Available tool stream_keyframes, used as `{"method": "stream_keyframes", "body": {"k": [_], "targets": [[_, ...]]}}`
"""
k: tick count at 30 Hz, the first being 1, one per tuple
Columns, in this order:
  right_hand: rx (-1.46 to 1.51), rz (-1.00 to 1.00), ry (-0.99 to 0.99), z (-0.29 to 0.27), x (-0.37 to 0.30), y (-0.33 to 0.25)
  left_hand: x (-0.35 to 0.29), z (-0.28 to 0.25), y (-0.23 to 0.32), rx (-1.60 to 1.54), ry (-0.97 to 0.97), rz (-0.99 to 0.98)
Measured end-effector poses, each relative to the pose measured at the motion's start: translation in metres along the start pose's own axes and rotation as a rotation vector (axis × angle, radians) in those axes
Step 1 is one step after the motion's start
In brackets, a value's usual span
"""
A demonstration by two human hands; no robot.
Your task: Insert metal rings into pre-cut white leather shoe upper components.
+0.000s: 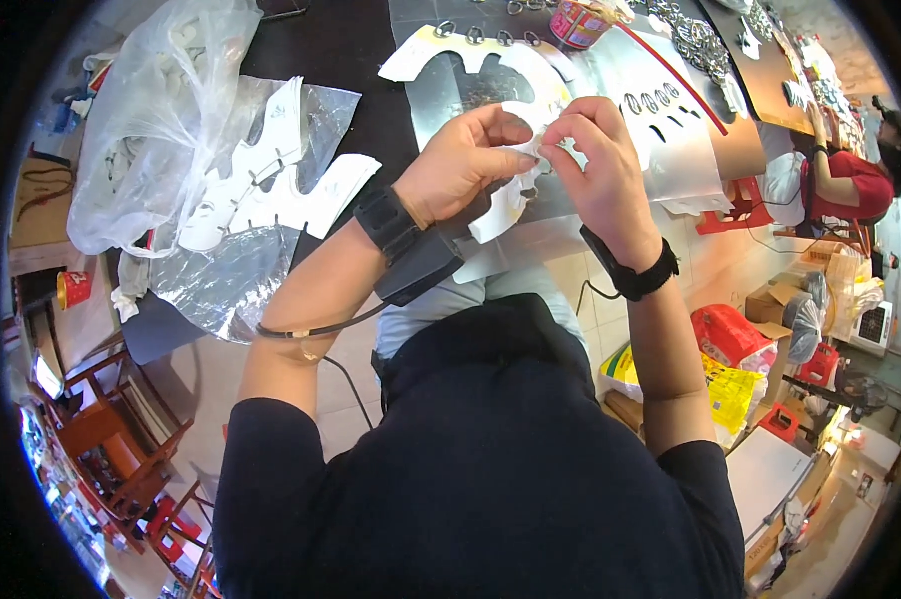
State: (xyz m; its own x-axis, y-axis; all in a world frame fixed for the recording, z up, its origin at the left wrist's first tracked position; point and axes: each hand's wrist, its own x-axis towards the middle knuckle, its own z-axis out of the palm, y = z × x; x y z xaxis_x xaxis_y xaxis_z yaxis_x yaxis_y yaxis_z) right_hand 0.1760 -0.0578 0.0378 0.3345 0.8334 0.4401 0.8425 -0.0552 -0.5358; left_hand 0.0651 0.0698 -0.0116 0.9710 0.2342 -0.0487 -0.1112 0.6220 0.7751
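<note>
A white, curved, flat piece with notched edges lies on a clear plastic sheet in front of me. Several metal rings sit along its far edge. My left hand grips the near part of this piece between thumb and curled fingers. Close against it, my right hand pinches at the edge of the piece; what its fingertips hold is too small to make out. Right of my hands, metal rings lie in a row, with small dark strips beside them.
More white notched pieces and a clear plastic bag lie on the left. At the back stand a pink patterned tub, a red strip and a heap of metal chain. A person in red sits at the far right.
</note>
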Motion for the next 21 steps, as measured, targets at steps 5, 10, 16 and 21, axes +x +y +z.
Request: {"method": "stream_keyframes", "body": {"k": [5,10,16,21], "targets": [[-0.042,-0.081,-0.023,0.0,0.0,0.003,0.002,-0.003,-0.003,0.058,0.027,-0.037],[-0.058,-0.173,-0.046,0.003,0.0,0.005,0.003,-0.002,-0.004,0.169,0.029,-0.041],[-0.065,-0.197,0.003,0.014,-0.01,0.011,0.004,-0.006,-0.007,0.357,0.04,0.007],[-0.003,-0.1,0.018,0.018,-0.015,0.009,0.003,-0.006,-0.007,0.343,0.048,-0.003]]}}
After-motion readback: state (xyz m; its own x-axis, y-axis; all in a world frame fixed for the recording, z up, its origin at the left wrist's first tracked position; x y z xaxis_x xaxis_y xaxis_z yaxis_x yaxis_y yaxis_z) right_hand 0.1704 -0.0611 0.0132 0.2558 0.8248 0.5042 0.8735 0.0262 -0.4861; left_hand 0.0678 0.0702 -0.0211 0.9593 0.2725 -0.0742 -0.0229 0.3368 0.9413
